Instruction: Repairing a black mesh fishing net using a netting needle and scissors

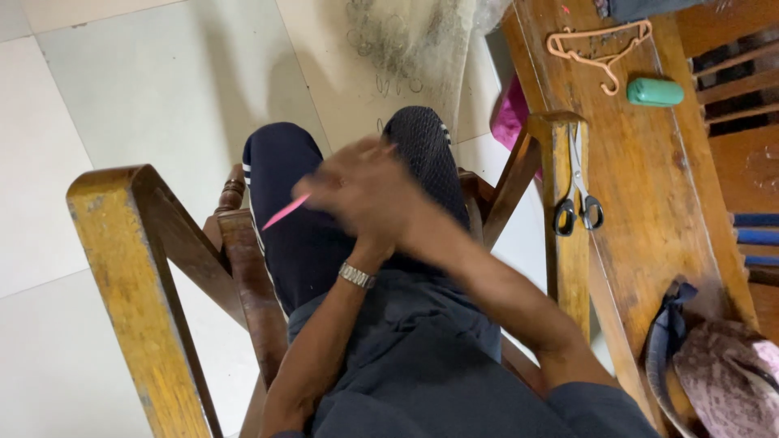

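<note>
Nearest the camera, patterned pinkish cloth [722, 381] lies bunched at the lower right on the wooden table [649, 195], with a dark strap looped beside it. The person sits in a wooden chair; its yellowed left armrest [134, 268] fills the lower left, the right armrest post [568, 243] stands against the table edge.

Both forearms cross over the lap. The left hand [341, 182] and right hand [398, 203] meet above the knees, blurred by motion and overlapping. A wristwatch [357, 276] sits on the left wrist. A thin pink strip [286, 212] projects leftward from the hands, over the dark trouser leg with its white side stripes; the left hand appears closed on its end. Whether the right hand grips anything cannot be told from the blur.

On the right armrest post, scissors [578, 191] with black handles lie closed, blades pointing away.

Farther out on the table lies a green oblong case [654, 92], unlabelled as far as visible, and beyond it a pale orange clothes hanger [599, 49], flat. A magenta cloth [510, 118] shows between chair and table. A scribbled pale mat [406, 40] lies on the tiled floor beyond the knees.
</note>
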